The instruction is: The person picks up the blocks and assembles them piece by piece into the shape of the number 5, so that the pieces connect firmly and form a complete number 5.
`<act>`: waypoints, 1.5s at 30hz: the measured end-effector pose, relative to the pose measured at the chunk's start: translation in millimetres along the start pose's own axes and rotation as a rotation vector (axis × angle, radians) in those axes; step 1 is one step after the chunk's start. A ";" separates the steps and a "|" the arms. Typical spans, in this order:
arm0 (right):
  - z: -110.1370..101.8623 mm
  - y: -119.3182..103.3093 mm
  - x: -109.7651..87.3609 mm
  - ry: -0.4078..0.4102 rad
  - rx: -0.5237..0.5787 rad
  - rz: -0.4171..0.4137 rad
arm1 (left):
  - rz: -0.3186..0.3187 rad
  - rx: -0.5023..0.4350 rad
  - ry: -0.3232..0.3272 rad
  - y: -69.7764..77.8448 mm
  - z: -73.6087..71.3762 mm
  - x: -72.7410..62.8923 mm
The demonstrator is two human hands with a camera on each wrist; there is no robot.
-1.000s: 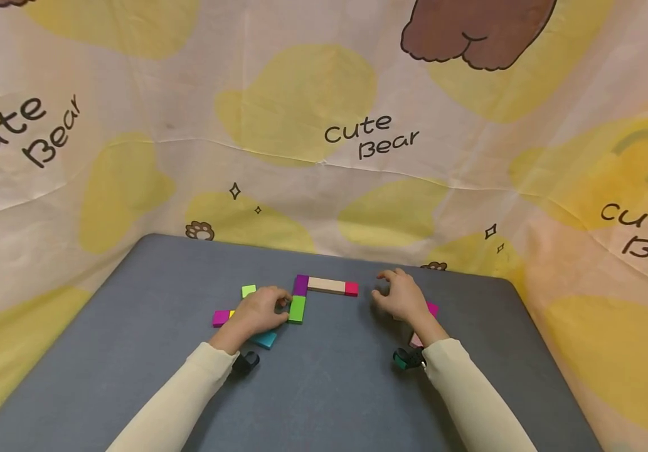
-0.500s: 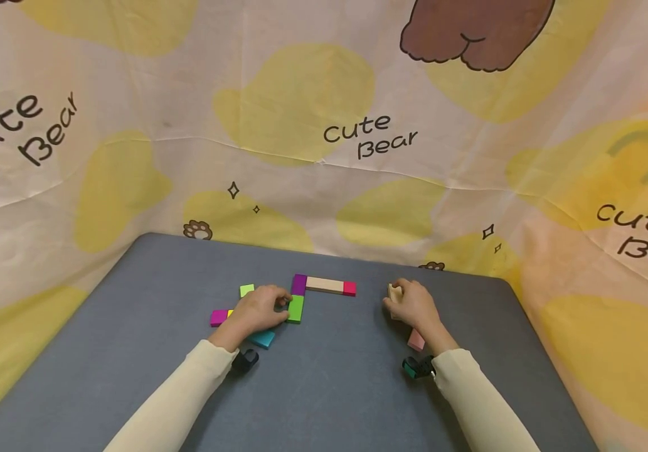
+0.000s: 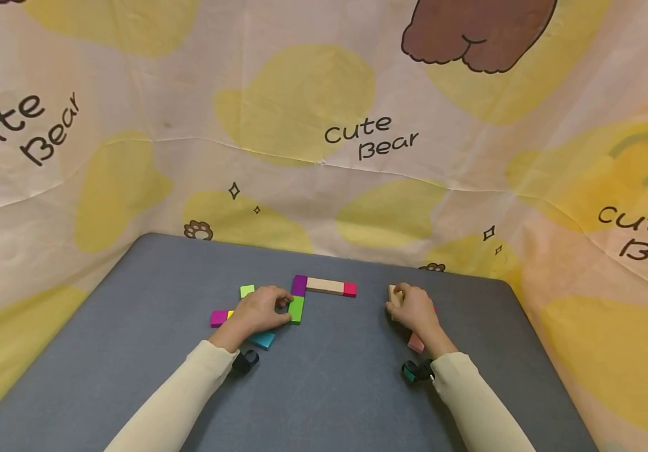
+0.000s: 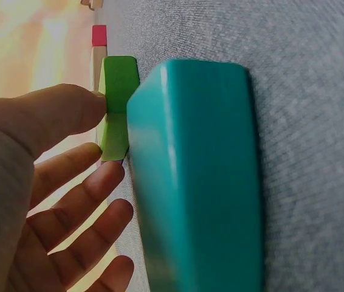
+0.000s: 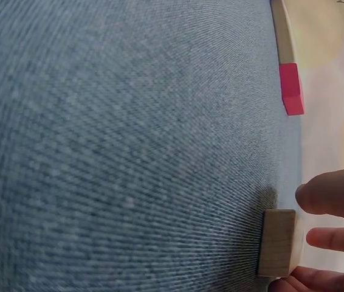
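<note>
My left hand (image 3: 263, 307) reaches over a group of blocks, with thumb and index fingertips at the left side of the green block (image 3: 297, 309). The left wrist view shows its other fingers loosely bent, and the teal block (image 4: 208, 176) close by on the table. The green block lines up with a purple block (image 3: 299, 285), followed by a long wooden block (image 3: 325, 286) and a red block (image 3: 349, 289). On the right side, my right hand (image 3: 416, 309) has thumb and fingers around another wooden block (image 5: 278, 243), partly covered in the head view.
Left of and under my left arm lie a magenta block (image 3: 219, 318), a yellow block (image 3: 230, 313) and a lime block (image 3: 247, 290). A pink block (image 3: 416, 342) lies below my right hand. The grey table (image 3: 324, 389) meets a patterned curtain (image 3: 278, 113) behind.
Since one second ago my right hand has moved slightly right and down and closed in on the wooden block. My left hand has stayed at the green block.
</note>
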State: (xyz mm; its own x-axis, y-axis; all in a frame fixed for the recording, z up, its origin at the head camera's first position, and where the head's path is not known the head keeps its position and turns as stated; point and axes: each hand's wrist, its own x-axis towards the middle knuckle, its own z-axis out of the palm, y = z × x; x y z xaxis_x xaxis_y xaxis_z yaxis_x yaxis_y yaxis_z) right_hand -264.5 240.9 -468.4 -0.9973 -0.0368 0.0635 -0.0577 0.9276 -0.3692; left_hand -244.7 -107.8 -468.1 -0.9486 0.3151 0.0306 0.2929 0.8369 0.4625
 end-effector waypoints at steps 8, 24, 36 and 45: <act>1.8 0.0 -0.8 0.014 0.006 0.001 | -0.064 -0.041 -0.019 2.3 -0.4 0.1; 2.2 -3.6 -2.7 0.060 0.054 0.009 | -0.089 -0.080 -0.021 0.1 1.3 0.9; 2.9 -29.9 -21.0 0.076 0.139 -0.130 | -0.091 -0.071 -0.023 -0.2 2.0 0.7; 17.3 -53.1 -28.9 0.087 0.139 -0.279 | -0.111 -0.062 -0.038 1.2 1.9 2.2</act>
State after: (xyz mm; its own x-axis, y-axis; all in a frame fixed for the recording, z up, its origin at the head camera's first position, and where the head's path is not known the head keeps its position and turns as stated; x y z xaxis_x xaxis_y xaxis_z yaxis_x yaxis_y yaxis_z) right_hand -233.4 186.3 -466.7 -0.9347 -0.2453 0.2571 -0.3403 0.8260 -0.4493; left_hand -246.2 -105.2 -469.2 -0.9691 0.2400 -0.0565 0.1777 0.8386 0.5150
